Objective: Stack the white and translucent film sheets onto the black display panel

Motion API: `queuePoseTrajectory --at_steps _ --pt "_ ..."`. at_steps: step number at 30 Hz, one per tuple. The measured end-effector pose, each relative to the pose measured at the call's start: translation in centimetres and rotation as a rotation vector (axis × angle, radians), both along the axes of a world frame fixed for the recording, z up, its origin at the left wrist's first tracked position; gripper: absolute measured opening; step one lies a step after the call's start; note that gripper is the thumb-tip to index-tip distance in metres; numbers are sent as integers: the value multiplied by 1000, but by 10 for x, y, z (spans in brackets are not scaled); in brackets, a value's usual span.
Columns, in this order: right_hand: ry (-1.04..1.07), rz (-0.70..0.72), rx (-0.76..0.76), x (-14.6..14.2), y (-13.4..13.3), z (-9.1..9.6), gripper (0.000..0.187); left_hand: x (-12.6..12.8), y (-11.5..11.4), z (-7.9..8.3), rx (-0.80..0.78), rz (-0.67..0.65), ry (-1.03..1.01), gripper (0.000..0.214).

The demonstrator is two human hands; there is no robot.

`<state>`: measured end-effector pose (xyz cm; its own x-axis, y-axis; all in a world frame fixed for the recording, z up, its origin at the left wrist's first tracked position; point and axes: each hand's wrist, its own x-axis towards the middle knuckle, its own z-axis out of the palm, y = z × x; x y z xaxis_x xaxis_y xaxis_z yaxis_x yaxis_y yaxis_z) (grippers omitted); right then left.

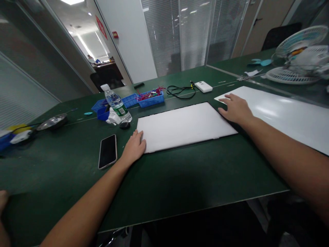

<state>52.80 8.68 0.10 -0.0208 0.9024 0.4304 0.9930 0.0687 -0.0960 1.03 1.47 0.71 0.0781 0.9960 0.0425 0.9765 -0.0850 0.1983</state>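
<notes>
A flat white rectangular panel [183, 125] lies on the green table [164, 185] in front of me. My left hand [133, 148] rests against the panel's near left corner, fingers together and bent over its edge. My right hand [235, 109] lies at the panel's far right corner, fingers stretched out flat on the table and the panel's edge. Neither hand lifts the panel; it lies flat.
A black phone [108, 151] lies left of my left hand. Behind it stand a water bottle [117, 106], blue trays [150, 97] with small parts, a black cable [180, 92] and a white box [203, 86]. A second white sheet [285, 113] and fans [300, 56] are at right.
</notes>
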Motion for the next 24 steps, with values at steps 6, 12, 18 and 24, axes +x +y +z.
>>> queuePoseTrajectory --at_steps 6,12,18,24 --pt "154 -465 -320 44 8 -12 81 2 -1 1 -6 8 17 65" --pt "101 -408 -302 39 4 -4 58 3 -2 2 4 1 21 64" --pt "75 -405 -241 28 -2 0 59 3 -3 4 -16 11 24 66" --pt "52 -406 -209 24 -4 4 53 0 -1 -1 23 -8 5 65"
